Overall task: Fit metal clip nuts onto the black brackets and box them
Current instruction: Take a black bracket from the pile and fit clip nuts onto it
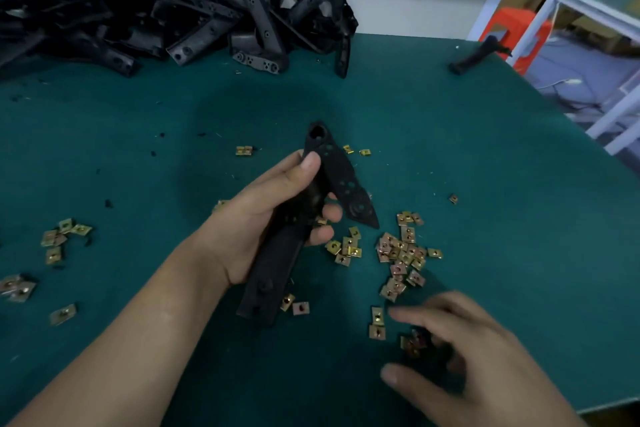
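Green worktop (485,166) below me: my left hand (273,218) clamps its fingers round one black bracket (332,177) above it. My blurred right hand (485,367) hovers, fingers apart, over scattered clip nuts (401,253), too many to count. One lone bracket (474,57) lies far right; one heap of brackets (194,17) sits behind.

Left hand (270,218) mid-frame, forearm in from lower left, fingers and thumb curled round bracket (341,173). Right hand (485,364) lower right, blurred, fingers spread.
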`<state>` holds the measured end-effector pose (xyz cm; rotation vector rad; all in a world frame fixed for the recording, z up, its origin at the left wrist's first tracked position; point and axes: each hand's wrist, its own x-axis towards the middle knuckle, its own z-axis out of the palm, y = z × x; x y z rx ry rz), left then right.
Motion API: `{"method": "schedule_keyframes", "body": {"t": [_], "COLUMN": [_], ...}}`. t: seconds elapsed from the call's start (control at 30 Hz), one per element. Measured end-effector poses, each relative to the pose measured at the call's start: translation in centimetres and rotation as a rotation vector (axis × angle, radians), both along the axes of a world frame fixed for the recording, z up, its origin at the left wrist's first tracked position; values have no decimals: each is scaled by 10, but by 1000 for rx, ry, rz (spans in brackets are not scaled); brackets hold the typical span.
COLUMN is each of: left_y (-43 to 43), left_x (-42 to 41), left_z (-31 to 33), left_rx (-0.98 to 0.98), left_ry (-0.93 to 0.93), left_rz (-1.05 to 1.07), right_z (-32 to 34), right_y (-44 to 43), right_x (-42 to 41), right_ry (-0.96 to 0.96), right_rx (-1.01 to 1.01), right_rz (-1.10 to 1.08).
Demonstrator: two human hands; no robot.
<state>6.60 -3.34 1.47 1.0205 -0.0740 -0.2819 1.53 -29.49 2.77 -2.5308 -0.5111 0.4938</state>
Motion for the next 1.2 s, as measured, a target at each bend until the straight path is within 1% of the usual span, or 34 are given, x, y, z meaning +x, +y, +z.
{"method": "schedule_keyframes", "body": {"t": [0.13,0.17,0.37,0.57,0.63,0.7,0.77,0.87,0.93,1.03,1.13,1.2], "left_y": [-4,-3,2,4,5,6,6,7,9,13,17,20], "left_x": [-2,-2,-3,-2,-2,-1,0,2,2,4,7,9], "left_z": [1,1,1,0,0,1,1,1,0,-3,-9,-13], "left_rx": [26,21,2,-3,-32,-67,-100,-137,-123,-101,-97,-107], "left_ry": [-59,-63,-61,-62,-71,-70,-65,-76,-90,-111,-147,-156], "left_rz": [-73,-94,-162,-172,-186,-176,-154,-129,-111,-99,-82,-74], "right_z": [-20,-23,-26,-23,-25,-23,-18,-2,10,22,29,29], "right_y": [13,15,25,33,35,38,40,44,50,63,76,85], "right_x": [-8,-8,-1,8,10,13,20,40,58,87,114,127], "right_ry": [-250,-288,-311,-349,-362,-363,-347,-214,-59,161,382,555], "right_rx": [90,117,218,176,182,217,304,457,551,751,910,967], "right_rz": [-36,-48,-38,-7,-6,-26,-57,-96,-97,-139,-60,15]}}
